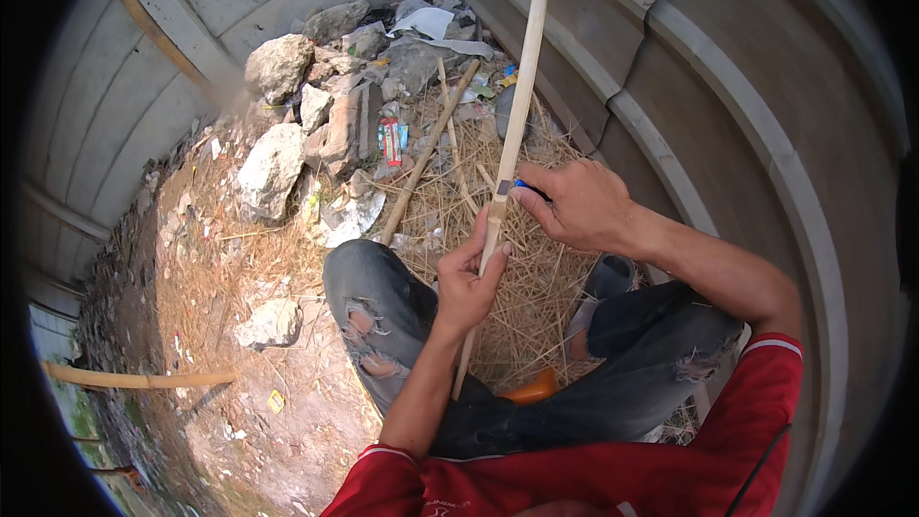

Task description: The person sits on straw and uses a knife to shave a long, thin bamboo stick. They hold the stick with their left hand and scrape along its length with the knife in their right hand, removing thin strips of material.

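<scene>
A long, pale bamboo strip (523,86) slants up from my lap past the top of the view. My left hand (467,287) is closed around its lower part, just below a node, with thumb and fingers on either side. My right hand (586,203) grips a small blue-handled blade (518,185), mostly hidden in the fist. Its short dark metal end lies across the bamboo strip just above the node. An orange object (532,389) lies between my legs near the strip's lower end, partly hidden by my trousers.
Corrugated metal sheeting (766,153) rises close on my right. Rocks (273,168) and broken bricks are heaped ahead, with litter around them. Loose bamboo sticks (429,155) lie on straw and shavings (536,316). Another bamboo pole (144,379) juts in at the left.
</scene>
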The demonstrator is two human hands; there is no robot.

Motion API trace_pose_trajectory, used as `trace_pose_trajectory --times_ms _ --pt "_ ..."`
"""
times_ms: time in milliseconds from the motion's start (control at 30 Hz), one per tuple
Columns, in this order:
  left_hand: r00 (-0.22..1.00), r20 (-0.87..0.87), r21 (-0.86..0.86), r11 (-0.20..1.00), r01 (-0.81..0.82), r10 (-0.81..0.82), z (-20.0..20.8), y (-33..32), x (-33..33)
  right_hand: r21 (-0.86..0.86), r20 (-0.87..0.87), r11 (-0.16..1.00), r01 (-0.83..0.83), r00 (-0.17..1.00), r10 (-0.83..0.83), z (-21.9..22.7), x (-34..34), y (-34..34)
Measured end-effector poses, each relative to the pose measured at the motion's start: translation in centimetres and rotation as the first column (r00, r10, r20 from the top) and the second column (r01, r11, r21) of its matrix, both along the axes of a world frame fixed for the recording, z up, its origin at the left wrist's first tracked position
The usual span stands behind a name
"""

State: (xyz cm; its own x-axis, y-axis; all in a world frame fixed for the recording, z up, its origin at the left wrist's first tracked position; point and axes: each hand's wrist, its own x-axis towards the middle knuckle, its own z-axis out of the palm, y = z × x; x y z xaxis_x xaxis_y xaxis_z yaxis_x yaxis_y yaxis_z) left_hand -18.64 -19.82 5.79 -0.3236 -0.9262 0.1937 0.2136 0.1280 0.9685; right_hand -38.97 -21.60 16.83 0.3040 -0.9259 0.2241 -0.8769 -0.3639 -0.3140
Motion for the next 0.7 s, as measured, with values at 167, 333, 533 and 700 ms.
trace_pose_trajectory --times_ms 167,333,533,700 --pt "1.0 -0.008 -0.007 1.0 -0.013 0.013 -0.1 -0.2 -0.3 -0.096 0.124 0.995 0.033 0.992 -0.021 -0.4 -1.0 -1.4" --pt "0.999 -0.037 0.022 1.0 -0.016 0.017 0.9 0.0 -0.5 -0.12 0.155 0.987 0.111 0.984 -0.092 1.3 -1.9 -3.2" --pt "0.999 -0.009 0.112 0.993 0.039 -0.039 0.3 0.2 0.3 -0.042 0.174 0.985 0.165 0.972 -0.156 1.4 -2.5 -3.6" --pt "0.999 -0.042 0.07 0.997 0.031 -0.028 -0.2 -0.2 -0.1 0.015 0.107 0.999 0.052 0.993 -0.054 0.9 -0.7 -1.2"
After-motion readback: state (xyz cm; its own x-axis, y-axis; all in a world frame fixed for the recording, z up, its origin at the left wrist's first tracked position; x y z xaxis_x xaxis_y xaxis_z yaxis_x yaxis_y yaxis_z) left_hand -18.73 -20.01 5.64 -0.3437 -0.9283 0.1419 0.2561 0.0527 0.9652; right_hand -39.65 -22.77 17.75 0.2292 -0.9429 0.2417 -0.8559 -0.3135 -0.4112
